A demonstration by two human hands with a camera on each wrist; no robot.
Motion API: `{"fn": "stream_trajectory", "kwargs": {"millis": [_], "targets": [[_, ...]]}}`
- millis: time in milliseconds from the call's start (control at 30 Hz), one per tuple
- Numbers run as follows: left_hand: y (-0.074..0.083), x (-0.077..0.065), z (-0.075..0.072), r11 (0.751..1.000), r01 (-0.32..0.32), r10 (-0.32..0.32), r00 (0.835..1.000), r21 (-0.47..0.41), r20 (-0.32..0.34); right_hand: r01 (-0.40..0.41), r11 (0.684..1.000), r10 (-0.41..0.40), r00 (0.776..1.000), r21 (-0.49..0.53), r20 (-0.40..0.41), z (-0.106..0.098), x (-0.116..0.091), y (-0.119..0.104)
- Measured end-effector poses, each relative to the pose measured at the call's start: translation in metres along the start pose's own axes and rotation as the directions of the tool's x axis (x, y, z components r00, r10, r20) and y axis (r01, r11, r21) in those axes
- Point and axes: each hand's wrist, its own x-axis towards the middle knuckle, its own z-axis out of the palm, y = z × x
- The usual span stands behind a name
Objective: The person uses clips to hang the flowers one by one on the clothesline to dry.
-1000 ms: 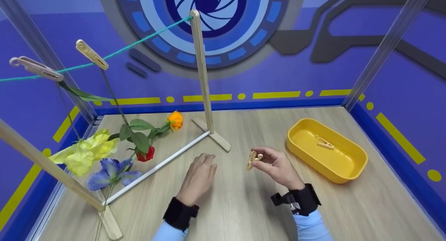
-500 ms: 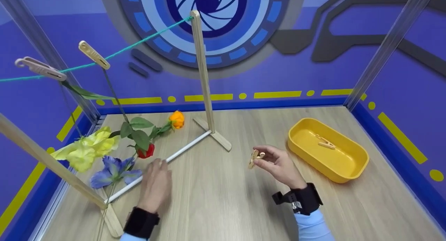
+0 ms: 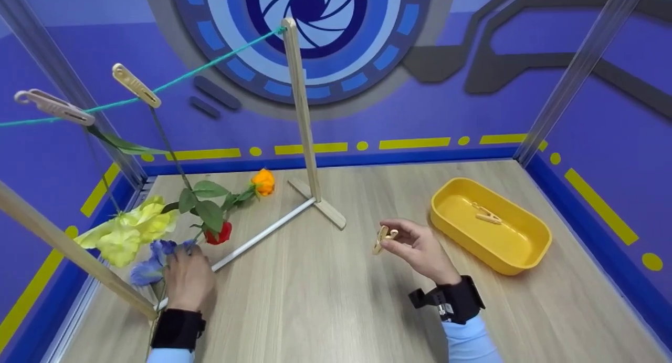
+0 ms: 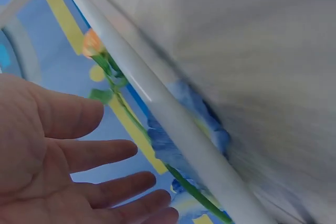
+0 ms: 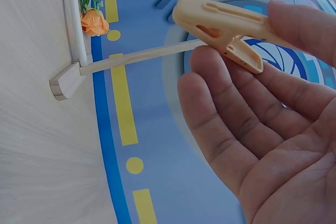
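The blue flower [image 3: 147,272] is lying near the left edge of the tabletop [image 3: 336,310], its long axis running roughly toward the near left corner. The left hand [image 3: 189,279], clearly the nearer, is covering part of the blossom from its right side; its fingers are spreading wide with nothing gripped, though whether a fingertip is touching a petal cannot be told. The white rod [image 3: 262,236] is passing beneath that hand. The right hand [image 3: 417,250], well apart and right of the tabletop's middle, is pinching a clothespin [image 5: 220,19]. Farther out, the yellow flower [image 3: 128,231] and red rose [image 3: 219,233] are hanging from the green string [image 3: 236,51], and the yellow tray [image 3: 470,248] is sitting toward the right edge.
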Motion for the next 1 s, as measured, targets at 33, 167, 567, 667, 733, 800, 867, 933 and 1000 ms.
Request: {"fn": "stream_trajectory", "kwargs": {"millis": [33,167,567,667,733,800,867,933,1000], "targets": [[-0.002,0.000,0.000,1.000,0.014,-0.014,1.000,-0.003,0.001,-0.001,1.000,0.001,1.000,-0.002,0.000,0.000,0.000,0.000],[-0.008,0.001,0.000,0.997,0.082,-0.081,0.996,-0.012,0.038,-0.003,1.000,0.003,1.000,-0.014,-0.002,0.000,0.000,0.000],[-0.016,0.009,0.003,0.995,0.095,-0.095,0.995,0.012,-0.003,-0.021,0.999,0.021,1.000,-0.034,0.000,-0.001,-0.001,0.002],[-0.016,0.011,0.005,0.997,0.075,-0.075,0.997,0.001,-0.037,-0.024,0.999,0.024,1.000,-0.041,0.003,-0.002,-0.001,0.002],[-0.016,0.011,0.007,0.998,0.062,-0.062,0.996,-0.011,-0.063,-0.027,0.999,0.027,1.000,-0.044,0.003,-0.002,-0.001,0.002],[-0.016,0.012,0.010,0.999,0.043,-0.045,0.994,-0.018,-0.095,-0.028,0.999,0.028,1.000,-0.044,0.003,-0.002,-0.001,0.003],[-0.017,0.013,0.014,1.000,0.024,-0.026,0.991,-0.019,-0.132,-0.031,0.999,0.031,1.000,-0.042,0.005,-0.002,-0.001,0.003],[-0.019,0.013,0.017,1.000,0.008,-0.011,0.987,-0.018,-0.163,-0.035,0.998,0.035,0.999,-0.042,0.005,-0.002,-0.001,0.003],[-0.020,0.015,0.019,1.000,0.005,-0.010,0.984,-0.026,-0.178,-0.041,0.998,0.041,0.999,-0.042,0.005,-0.002,-0.001,0.003]]}}
